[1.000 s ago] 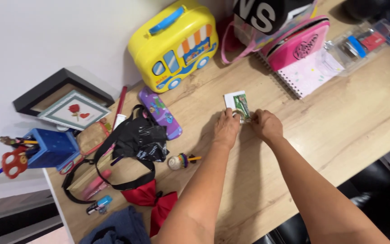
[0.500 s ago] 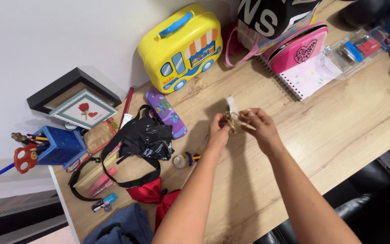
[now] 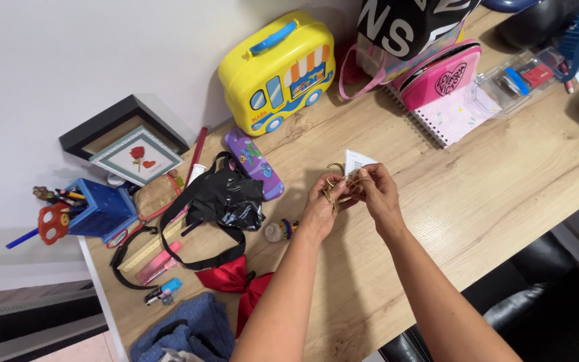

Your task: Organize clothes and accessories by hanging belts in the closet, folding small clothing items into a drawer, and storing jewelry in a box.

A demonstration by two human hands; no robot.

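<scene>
Nearest the camera, two bare forearms rise from 6 o'clock and meet over the middle of the wooden worktop (image 3: 504, 194). The left hand (image 3: 321, 204) and the right hand (image 3: 378, 191) are raised together, fingers pinched shut on a thin gold-coloured wire piece (image 3: 335, 181) with a small white card (image 3: 356, 161) fixed to it. A second ago that card lay flat on the worktop under both hands; half a second ago it was lifted and seen edge-on; now it is held clear of the surface, its white face turned up at 12 o'clock of the hands, with a gold loop sticking out toward 10 o'clock.

At 8 o'clock of the hands lie a red bow (image 3: 236, 285) and blue cloth (image 3: 185, 332). At 9 o'clock sits a small round toy with coloured bands (image 3: 279, 230), then a black strapped bag (image 3: 222, 201) and a purple pencil case (image 3: 254, 162). Farther at 9 o'clock stands a blue pen holder (image 3: 102, 209), with a framed rose picture (image 3: 135, 155) beyond it. At 12 o'clock against the wall is a yellow bus-shaped case (image 3: 279, 70). At 1 o'clock lie a spiral notebook (image 3: 450, 117) and a pink pouch (image 3: 440, 74).
</scene>
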